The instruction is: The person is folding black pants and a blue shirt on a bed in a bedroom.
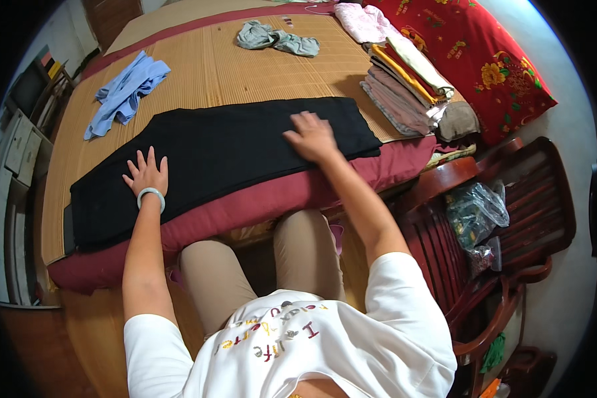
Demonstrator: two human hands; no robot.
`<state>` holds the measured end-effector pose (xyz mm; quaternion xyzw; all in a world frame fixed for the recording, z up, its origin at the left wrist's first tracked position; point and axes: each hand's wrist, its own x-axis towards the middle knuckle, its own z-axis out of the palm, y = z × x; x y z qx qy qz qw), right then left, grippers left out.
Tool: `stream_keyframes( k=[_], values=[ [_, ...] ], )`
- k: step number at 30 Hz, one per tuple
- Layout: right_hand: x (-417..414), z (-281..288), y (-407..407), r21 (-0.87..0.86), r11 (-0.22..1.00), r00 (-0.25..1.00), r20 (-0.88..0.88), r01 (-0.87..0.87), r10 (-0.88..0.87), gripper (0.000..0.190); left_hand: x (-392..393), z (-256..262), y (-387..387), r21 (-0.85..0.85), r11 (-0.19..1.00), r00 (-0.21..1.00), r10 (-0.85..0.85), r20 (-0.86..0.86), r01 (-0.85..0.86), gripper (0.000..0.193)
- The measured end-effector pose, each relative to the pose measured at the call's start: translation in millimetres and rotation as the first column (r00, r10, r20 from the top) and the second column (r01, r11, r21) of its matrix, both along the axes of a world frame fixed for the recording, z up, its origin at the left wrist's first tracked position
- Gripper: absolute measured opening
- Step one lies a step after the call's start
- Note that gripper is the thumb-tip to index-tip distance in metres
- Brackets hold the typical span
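Observation:
Black trousers [219, 144], doubled lengthwise, lie flat along the near side of a bed, their lower edge over the red bedding. My left hand [148, 175] rests on the wider part of the black cloth with fingers spread; a pale bangle circles that wrist. Toward the narrower end on the right, my right hand [311, 137] lies palm down on the trousers, slightly blurred. Neither hand grips anything. Under the left end of the trousers a strip of dark grey cloth [68, 229] peeks out.
A woven bamboo mat [194, 74] covers the bed, edged by red bedding [258, 204]. On it are a crumpled blue garment [129, 89], a grey-green garment [278, 40] and a stack of folded clothes [403, 89]. A wooden chair [438, 248] holding plastic bags [477, 214] stands at right.

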<state>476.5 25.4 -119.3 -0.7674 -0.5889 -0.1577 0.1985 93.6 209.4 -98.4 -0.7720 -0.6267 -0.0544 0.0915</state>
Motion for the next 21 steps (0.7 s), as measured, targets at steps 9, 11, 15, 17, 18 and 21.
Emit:
stream_keyframes(
  k=[9,11,15,17,18,21],
  values=[
    [82.7,-16.3,-40.4,-0.123,0.894,0.902,0.047,0.431,-0.429,0.068,5.5,-6.5,4.5,-0.025,1.000,1.000,0.005,-0.027,-0.005,0.063],
    [78.8,-13.3,-37.4,-0.112,0.898,0.904,0.028,0.426,-0.426,0.068,6.3,-5.9,13.9,-0.087,0.995,0.999,0.050,-0.008,-0.051,0.066],
    [76.9,-13.7,-40.9,-0.151,0.882,0.894,0.051,0.447,-0.445,0.067,58.1,10.0,-23.1,-0.184,0.982,0.996,-0.017,0.086,0.032,0.072],
    [80.3,-12.7,-42.7,-0.148,0.880,0.892,0.058,0.452,-0.449,0.067,97.4,19.6,-57.1,-0.127,0.944,0.948,-0.289,0.130,0.305,0.068],
    [69.8,-6.6,-32.4,-0.130,0.894,0.904,0.045,0.428,-0.426,0.067,101.3,-6.4,-60.2,0.174,0.906,0.905,-0.409,0.120,0.386,0.066],
    [75.5,-9.1,-39.6,-0.150,0.882,0.894,0.067,0.447,-0.442,0.066,155.1,16.5,-105.3,-0.184,0.718,0.740,-0.664,0.104,0.671,0.072]
  ],
)
